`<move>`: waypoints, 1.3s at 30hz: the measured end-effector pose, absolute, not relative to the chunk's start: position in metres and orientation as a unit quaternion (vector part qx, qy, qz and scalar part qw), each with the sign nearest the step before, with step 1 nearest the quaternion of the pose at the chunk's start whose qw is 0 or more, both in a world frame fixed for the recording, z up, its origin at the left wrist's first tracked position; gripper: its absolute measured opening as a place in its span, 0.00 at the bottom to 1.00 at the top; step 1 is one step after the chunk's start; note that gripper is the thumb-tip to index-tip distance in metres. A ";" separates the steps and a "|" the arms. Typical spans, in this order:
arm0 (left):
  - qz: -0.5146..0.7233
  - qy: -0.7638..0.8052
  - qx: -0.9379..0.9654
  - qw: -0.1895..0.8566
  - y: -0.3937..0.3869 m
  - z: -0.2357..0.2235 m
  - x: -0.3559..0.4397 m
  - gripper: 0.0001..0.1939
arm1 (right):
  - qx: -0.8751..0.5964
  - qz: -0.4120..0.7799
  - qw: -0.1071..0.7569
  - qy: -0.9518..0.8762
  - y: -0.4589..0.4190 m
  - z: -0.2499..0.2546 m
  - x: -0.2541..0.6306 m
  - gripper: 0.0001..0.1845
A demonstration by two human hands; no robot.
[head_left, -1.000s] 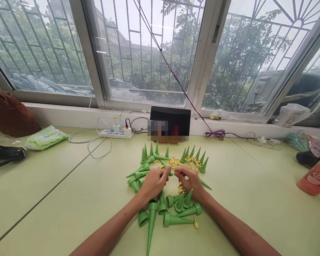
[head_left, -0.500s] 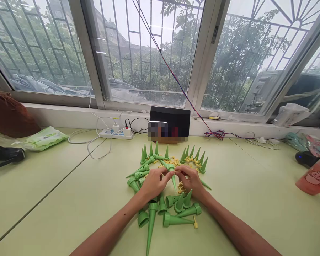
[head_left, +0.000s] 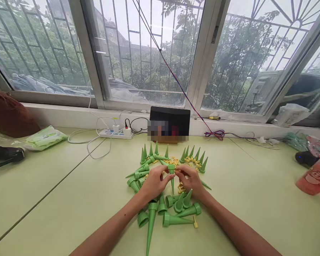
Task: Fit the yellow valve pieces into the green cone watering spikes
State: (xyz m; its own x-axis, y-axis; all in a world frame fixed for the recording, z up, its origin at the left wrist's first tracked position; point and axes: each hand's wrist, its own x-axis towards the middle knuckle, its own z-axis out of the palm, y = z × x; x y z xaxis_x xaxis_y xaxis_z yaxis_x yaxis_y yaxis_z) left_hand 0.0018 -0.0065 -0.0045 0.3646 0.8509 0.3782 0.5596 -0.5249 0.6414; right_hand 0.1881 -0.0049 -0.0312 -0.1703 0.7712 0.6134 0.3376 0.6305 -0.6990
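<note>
My left hand [head_left: 156, 180] pinches a green plastic watering spike [head_left: 172, 178], holding it point down with its ribbed cap on top. Fingers of my right hand [head_left: 190, 179] are closed against the spike's right side, on what looks like a small yellow valve, mostly hidden by the fingertips. Around my hands lie several more green spikes [head_left: 151, 222], some on their sides. One lying spike [head_left: 177, 219] has a yellow valve [head_left: 195, 223] by its tip. Loose yellow valves [head_left: 180, 188] lie between my hands and behind them.
Short green cones [head_left: 203, 164] stand upright at the back right, beside yellow pieces [head_left: 193, 161]. Behind is a dark screen [head_left: 170, 119]. A power strip [head_left: 116, 133] and a wipes pack [head_left: 46, 138] sit left; a red cup [head_left: 313, 179] stands far right.
The held spike has turned more upright, and its tip has swung slightly left. Both hands stay nearly in place, and the lying pieces have not moved.
</note>
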 end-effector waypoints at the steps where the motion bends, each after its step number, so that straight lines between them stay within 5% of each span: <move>1: 0.355 0.439 0.800 0.204 -0.006 -0.005 0.002 0.14 | -0.375 0.209 0.524 -0.736 -0.005 -0.031 0.188 0.08; 39: 0.440 0.384 0.781 0.221 -0.003 -0.007 0.001 0.08 | -0.373 0.238 0.530 -0.723 -0.006 -0.032 0.186 0.08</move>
State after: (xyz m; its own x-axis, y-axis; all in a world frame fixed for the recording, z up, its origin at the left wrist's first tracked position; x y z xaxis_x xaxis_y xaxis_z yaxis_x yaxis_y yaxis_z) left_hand 0.0008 -0.0032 -0.0068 0.3175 0.7947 0.5174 0.4047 -0.6070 0.6839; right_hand 0.1859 -0.0062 -0.0322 -0.1596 0.7922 0.5891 0.2883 0.6081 -0.7396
